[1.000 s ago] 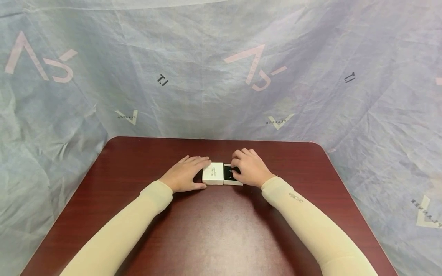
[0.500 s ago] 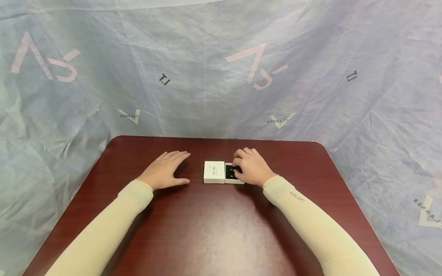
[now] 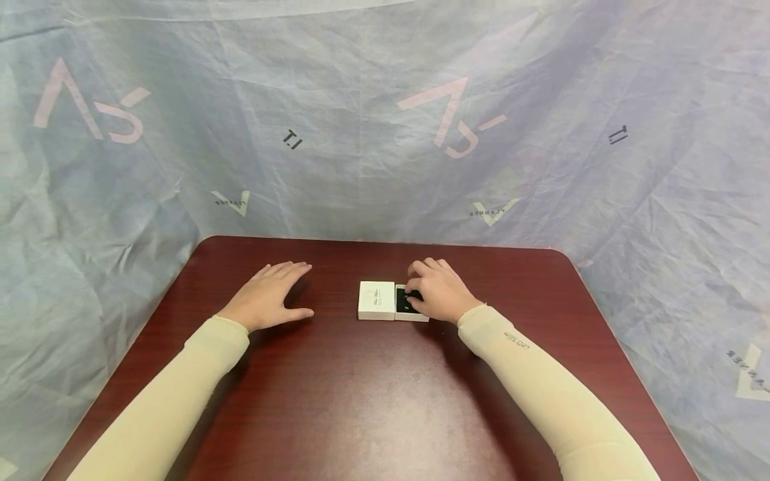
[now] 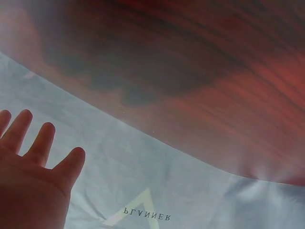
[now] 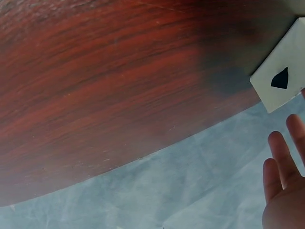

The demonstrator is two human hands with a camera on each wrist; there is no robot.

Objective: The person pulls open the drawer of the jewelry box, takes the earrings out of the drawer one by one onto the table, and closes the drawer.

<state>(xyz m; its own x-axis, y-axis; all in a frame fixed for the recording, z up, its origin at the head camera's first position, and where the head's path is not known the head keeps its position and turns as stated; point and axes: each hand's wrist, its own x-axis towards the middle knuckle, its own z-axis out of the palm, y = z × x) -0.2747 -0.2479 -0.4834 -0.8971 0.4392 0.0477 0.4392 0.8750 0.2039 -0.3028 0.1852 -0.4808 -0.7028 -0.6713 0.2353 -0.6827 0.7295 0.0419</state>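
A small white jewelry box stands on the table as two parts side by side: the lid (image 3: 376, 300) with dark printed lettering, and the tray (image 3: 412, 318) with a black insert bearing small shiny pieces that look like earrings. My right hand (image 3: 442, 291) reaches over the tray's right side, fingers bent, thumb and index fingertips at the black insert. Whether they pinch anything is hidden. The right wrist view shows a white corner of the box (image 5: 274, 98) with a dark patch. My left hand (image 3: 265, 297) is apart from the lid, to its left, fingers and thumb spread.
The dark red wooden table (image 3: 337, 387) has rounded far corners. A grey-blue cloth (image 3: 337, 167) printed with letters hangs behind the table and along both sides.
My left hand has let go of the lid's left side and moved left, away from it. The right hand stays at the tray, nearly still. The box parts remain side by side.
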